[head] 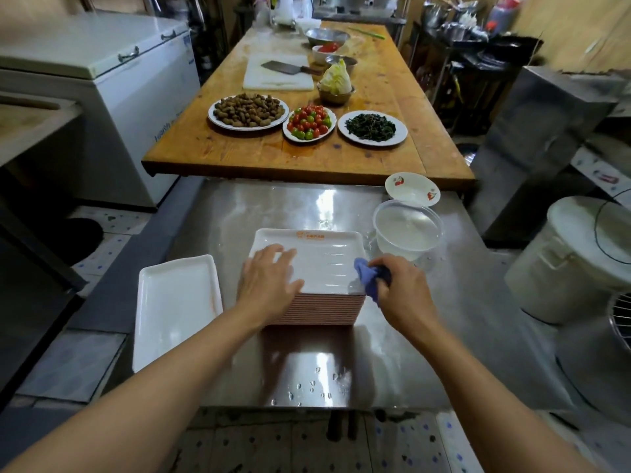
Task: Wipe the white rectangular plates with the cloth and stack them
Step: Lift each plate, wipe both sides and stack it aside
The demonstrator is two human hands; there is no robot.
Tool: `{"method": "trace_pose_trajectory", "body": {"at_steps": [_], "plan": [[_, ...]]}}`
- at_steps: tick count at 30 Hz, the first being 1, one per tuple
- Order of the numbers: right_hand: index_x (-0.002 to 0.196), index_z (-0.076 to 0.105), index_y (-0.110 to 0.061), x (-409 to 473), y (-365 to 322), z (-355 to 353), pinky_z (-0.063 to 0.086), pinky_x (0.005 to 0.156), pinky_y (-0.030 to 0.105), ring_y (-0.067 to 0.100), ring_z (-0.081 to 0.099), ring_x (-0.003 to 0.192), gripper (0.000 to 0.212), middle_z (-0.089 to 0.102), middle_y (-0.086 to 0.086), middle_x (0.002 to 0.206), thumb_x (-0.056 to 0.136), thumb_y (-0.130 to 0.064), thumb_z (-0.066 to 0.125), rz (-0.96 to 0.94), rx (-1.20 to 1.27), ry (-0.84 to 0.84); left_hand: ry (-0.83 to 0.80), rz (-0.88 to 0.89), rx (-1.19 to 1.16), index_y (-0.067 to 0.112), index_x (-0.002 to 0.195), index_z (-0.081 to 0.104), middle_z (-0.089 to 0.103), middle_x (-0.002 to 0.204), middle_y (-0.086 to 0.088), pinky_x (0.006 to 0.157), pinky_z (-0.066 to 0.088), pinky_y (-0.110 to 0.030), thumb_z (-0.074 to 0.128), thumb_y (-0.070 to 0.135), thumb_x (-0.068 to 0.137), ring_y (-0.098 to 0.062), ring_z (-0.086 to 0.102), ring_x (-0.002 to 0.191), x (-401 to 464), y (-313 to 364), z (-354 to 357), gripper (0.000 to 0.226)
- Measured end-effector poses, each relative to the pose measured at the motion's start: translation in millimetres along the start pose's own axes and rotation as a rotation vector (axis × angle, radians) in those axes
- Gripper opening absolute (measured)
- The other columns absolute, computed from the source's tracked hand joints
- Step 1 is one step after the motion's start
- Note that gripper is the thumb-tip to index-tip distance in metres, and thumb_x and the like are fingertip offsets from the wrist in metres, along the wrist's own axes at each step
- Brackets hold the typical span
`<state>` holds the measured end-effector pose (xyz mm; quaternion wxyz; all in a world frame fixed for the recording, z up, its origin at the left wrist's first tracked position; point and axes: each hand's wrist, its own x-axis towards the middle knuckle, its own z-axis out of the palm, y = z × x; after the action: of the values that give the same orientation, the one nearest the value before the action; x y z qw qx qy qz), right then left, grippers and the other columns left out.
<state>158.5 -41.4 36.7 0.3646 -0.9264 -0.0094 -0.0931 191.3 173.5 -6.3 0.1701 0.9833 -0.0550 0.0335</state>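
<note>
We see a stack of plates (322, 307) mid-table, a single plate (174, 308) to its left. A plastic tub (406, 230) sits far right of it, a bowl (412, 187) behind that.

Bare steel counter (300, 206) beyond plate stack (324, 307); clear tub (406, 230) blocks right, single plate (174, 305) left.

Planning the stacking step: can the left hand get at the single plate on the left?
Probably yes. The left hand lies flat on the stack's top plate; the single plate sits just beside it, nothing between.
</note>
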Motion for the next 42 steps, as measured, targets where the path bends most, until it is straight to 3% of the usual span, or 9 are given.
{"method": "trace_pose_trajectory", "body": {"at_steps": [3,8,14,18,22,26,30,35,42], "plan": [[0.080,0.061,-0.014,-3.3,8.1,-11.7,0.040,0.054,0.003,-0.001,0.058,0.061,0.018,0.056,-0.008,0.066,0.082,0.002,0.054,0.140,0.152,0.043,-0.161,0.138,0.037,0.027,0.146,0.028,0.022,0.155,0.000,0.114,0.013,-0.041,0.057,0.048,0.087,-0.017,0.016,0.143,0.8,19.5,14.3,0.069],[0.080,0.044,-0.022,-6.8,31.9,-15.6,0.047,0.057,0.034,0.026,0.058,0.069,0.023,0.061,0.014,0.084,0.085,0.000,0.051,0.371,0.298,-0.065,-0.203,0.142,0.144,0.029,0.147,0.023,0.014,0.158,0.000,0.113,0.019,-0.039,0.057,0.032,0.091,-0.018,0.013,0.145,-2.1,23.8,29.9,0.066],[0.089,0.044,-0.024,-15.0,29.7,-17.7,0.043,0.041,0.012,0.009,0.053,0.064,0.033,0.055,0.001,0.080,0.086,0.008,0.036,0.353,0.358,-0.037,-0.037,0.144,0.106,0.027,0.115,0.059,0.060,0.125,0.000,0.083,0.050,-0.039,0.067,0.017,0.079,-0.022,0.057,0.113,-12.1,33.9,15.0,0.039],[0.111,0.057,-0.026,-19.2,19.8,-22.0,0.050,0.049,0.013,0.012,0.060,0.081,0.051,0.059,0.001,0.096,0.088,0.013,0.034,0.324,0.463,-0.048,0.050,0.185,0.037,0.031,0.106,0.066,0.069,0.110,0.004,0.072,0.042,-0.033,0.063,0.018,0.082,-0.027,0.063,0.100,-13.1,37.3,-2.0,0.027],[0.105,0.068,-0.015,-25.3,4.0,-29.2,0.045,0.042,0.018,0.005,0.056,0.055,0.044,0.067,0.007,0.077,0.089,0.011,0.036,0.289,0.524,0.030,0.135,0.244,0.040,0.029,0.102,0.066,0.071,0.096,-0.003,0.062,0.033,-0.032,0.060,0.021,0.085,-0.032,0.063,0.092,-5.7,45.3,-34.0,0.020],[0.112,0.067,-0.015,-22.0,-14.8,-36.7,0.039,0.048,0.018,0.018,0.052,0.068,0.040,0.066,0.017,0.091,0.091,-0.002,0.036,0.246,0.578,0.100,0.218,0.123,-0.215,0.021,0.104,0.065,0.068,0.085,-0.001,0.065,0.041,-0.030,0.062,0.027,0.087,-0.027,0.062,0.080,-8.7,48.8,-70.2,0.018],[0.087,0.067,-0.006,-17.0,-59.4,-42.4,0.043,0.048,0.023,0.016,0.058,0.060,0.038,0.063,0.017,0.069,0.086,-0.031,0.039,0.104,0.657,0.124,0.232,-0.038,-0.678,0.014,0.111,0.064,0.067,0.094,0.001,0.079,0.050,-0.031,0.063,0.016,0.088,-0.019,0.064,0.087,-22.9,41.9,-106.9,0.024],[0.110,0.067,-0.012,-8.4,-121.6,-38.6,0.049,0.091,0.031,0.012,0.057,0.100,0.024,0.063,0.006,0.110,0.093,-0.006,0.050,-0.180,0.470,0.273,0.185,-0.119,-0.962,0.031,0.097,0.061,0.070,0.095,0.001,0.084,0.055,-0.041,0.060,0.015,0.091,-0.017,0.067,0.090,-49.7,26.3,-132.9,0.017],[0.130,0.054,-0.011,-1.5,-183.2,-8.9,0.030,0.107,0.027,0.022,0.039,0.125,0.052,0.046,0.010,0.135,0.081,0.004,0.058,-0.513,0.227,0.104,0.194,-0.118,-1.181,0.023,0.095,0.063,0.071,0.085,-0.002,0.077,0.055,-0.037,0.059,0.005,0.090,-0.018,0.068,0.080,-74.2,15.5,-145.4,0.019]]}}
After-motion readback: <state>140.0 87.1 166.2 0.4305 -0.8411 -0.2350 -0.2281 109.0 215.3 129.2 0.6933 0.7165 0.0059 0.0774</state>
